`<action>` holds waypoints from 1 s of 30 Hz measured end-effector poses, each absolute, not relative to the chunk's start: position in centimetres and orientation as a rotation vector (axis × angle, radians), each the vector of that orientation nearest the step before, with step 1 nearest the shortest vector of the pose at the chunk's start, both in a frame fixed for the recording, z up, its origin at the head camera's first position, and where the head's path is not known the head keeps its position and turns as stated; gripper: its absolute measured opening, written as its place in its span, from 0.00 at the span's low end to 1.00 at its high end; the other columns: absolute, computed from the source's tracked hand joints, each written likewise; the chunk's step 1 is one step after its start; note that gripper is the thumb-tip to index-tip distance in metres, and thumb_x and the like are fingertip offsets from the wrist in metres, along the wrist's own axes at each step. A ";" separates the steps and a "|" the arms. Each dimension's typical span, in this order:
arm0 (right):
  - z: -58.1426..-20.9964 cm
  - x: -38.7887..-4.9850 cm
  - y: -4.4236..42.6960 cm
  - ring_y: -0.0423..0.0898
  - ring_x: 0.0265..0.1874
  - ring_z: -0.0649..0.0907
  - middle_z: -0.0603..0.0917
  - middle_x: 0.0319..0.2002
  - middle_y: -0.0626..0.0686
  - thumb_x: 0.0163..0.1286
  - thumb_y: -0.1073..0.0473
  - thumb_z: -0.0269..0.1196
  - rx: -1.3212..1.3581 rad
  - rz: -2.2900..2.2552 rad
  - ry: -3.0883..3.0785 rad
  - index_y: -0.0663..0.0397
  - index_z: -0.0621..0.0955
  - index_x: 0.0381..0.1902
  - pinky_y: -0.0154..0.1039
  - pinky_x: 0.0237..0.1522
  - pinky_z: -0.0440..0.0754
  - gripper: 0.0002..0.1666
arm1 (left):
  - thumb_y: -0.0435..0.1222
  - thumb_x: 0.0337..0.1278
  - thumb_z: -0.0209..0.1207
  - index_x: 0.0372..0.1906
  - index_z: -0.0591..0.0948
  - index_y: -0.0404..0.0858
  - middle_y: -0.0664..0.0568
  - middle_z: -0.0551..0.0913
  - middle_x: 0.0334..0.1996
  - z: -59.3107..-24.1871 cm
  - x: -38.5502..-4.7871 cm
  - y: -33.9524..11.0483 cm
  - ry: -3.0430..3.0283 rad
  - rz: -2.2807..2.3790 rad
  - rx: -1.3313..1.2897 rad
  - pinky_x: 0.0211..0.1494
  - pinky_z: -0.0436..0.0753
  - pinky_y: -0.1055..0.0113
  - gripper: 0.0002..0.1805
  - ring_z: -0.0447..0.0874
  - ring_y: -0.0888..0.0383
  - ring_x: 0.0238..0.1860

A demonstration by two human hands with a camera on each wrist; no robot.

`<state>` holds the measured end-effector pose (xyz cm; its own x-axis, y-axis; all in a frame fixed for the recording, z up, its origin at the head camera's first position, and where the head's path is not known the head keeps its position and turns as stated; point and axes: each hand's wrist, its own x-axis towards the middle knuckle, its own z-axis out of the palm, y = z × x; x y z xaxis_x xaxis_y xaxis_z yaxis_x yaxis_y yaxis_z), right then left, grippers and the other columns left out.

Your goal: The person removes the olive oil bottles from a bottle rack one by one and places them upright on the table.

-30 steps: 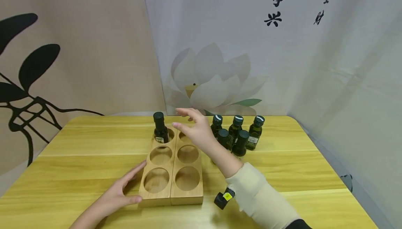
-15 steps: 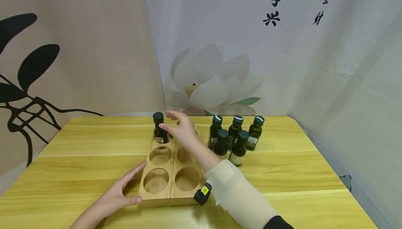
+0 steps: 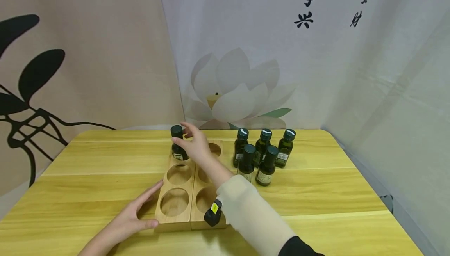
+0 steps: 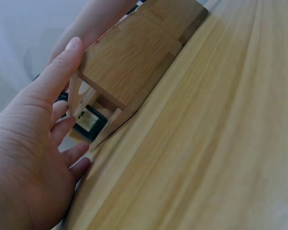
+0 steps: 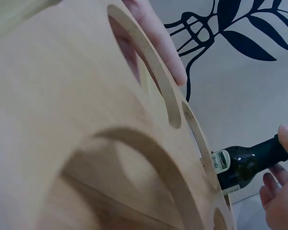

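Observation:
A wooden bottle rack with two rows of round holes lies on the table. One dark glass bottle with a black cap stands in its far left hole. My right hand is at that bottle's neck, the thumb in front and the fingers behind; in the right wrist view the bottle neck lies between thumb and curled fingers. My left hand rests against the rack's left side, fingers spread; the left wrist view shows its thumb at the end edge of the rack.
Several dark green bottles stand close together to the right of the rack. A small black device with a yellow label is on the right wrist. A printed cloth hangs behind the wooden table.
My right hand has moved left from above the rack's right row to the bottle in the far left hole, its thumb now across the neck. The left hand has stayed in place.

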<state>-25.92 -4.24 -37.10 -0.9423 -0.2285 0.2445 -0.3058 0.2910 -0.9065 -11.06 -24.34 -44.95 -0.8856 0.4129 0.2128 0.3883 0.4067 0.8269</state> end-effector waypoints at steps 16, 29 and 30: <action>-36.9 -25.8 -5.5 0.42 0.40 0.76 0.77 0.36 0.43 0.65 0.55 0.65 0.525 1.751 -2.418 0.44 0.75 0.60 0.30 0.34 0.79 0.25 | 0.33 0.50 0.67 0.75 0.55 0.49 0.40 0.53 0.73 -44.8 -11.1 -24.7 2.581 1.555 0.724 0.55 0.57 0.24 0.49 0.56 0.28 0.64; -36.1 -25.7 -4.5 0.47 0.36 0.77 0.77 0.36 0.45 0.65 0.57 0.65 0.585 1.748 -2.377 0.47 0.76 0.58 0.32 0.30 0.79 0.23 | 0.35 0.51 0.67 0.75 0.55 0.50 0.40 0.53 0.73 -45.0 -10.9 -24.6 2.602 1.537 0.715 0.52 0.56 0.22 0.48 0.58 0.26 0.63; -36.0 -25.7 -4.4 0.47 0.35 0.77 0.77 0.36 0.46 0.65 0.57 0.65 0.592 1.738 -2.372 0.48 0.76 0.58 0.32 0.30 0.78 0.23 | 0.36 0.50 0.67 0.75 0.55 0.50 0.40 0.53 0.73 -45.0 -10.9 -24.6 2.606 1.536 0.712 0.52 0.56 0.22 0.48 0.58 0.26 0.62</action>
